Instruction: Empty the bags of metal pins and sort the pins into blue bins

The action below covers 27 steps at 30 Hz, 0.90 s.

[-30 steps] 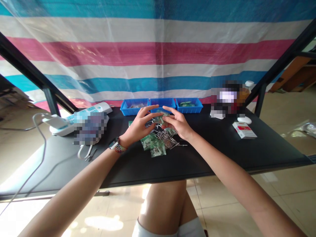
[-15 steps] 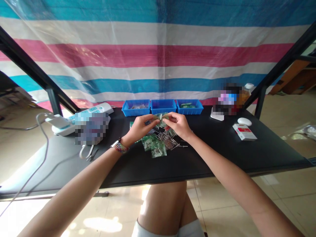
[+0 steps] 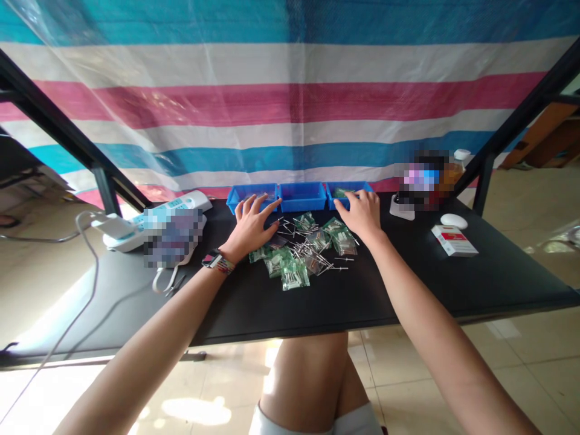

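My left hand (image 3: 254,225) is spread, its fingertips over the near edge of the left blue bin (image 3: 232,199). My right hand (image 3: 362,212) reaches the near edge of the right blue bin (image 3: 330,188), fingers apart; a green packet (image 3: 343,193) lies in that bin. Neither hand shows anything in its grasp. Between the two stands the middle blue bin (image 3: 302,204). Nearer to me, green-tinted packets (image 3: 294,273) and loose metal rivet-like pins (image 3: 312,249) lie in a pile on the black table (image 3: 254,308).
At the left are a white power strip (image 3: 197,202) with a cable and a blurred object (image 3: 174,238). To the right, a white-and-red box (image 3: 454,240), a white rounded object (image 3: 454,222) and a bottle (image 3: 461,158) stand. A striped sheet (image 3: 299,103) hangs behind.
Both hands have parted and opened. The packet they held together is out of them, and another packet group shows at the pile's right. My left hand moved to the left bin, my right to the right bin.
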Tool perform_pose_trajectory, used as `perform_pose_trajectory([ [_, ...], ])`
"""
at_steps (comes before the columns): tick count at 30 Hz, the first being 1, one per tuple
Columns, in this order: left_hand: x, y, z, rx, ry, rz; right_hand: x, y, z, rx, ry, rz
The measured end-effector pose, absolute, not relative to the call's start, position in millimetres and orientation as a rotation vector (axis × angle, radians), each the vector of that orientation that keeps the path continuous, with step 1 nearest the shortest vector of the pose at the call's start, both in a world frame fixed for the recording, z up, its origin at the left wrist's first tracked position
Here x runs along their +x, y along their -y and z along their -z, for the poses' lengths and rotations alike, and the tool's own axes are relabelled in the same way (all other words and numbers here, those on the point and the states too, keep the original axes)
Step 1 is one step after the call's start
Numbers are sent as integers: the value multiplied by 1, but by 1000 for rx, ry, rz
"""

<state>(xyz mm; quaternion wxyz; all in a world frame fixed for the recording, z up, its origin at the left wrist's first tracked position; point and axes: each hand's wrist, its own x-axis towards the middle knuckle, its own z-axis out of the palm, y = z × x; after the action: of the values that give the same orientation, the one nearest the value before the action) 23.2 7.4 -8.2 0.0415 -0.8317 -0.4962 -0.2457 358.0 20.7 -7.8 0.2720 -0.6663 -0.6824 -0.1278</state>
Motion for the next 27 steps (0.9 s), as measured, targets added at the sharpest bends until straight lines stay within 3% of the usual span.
perform_pose_trajectory([
  [27,19,-11,8,-2621,1495,762,360,-27,17,-1759,1989,386],
])
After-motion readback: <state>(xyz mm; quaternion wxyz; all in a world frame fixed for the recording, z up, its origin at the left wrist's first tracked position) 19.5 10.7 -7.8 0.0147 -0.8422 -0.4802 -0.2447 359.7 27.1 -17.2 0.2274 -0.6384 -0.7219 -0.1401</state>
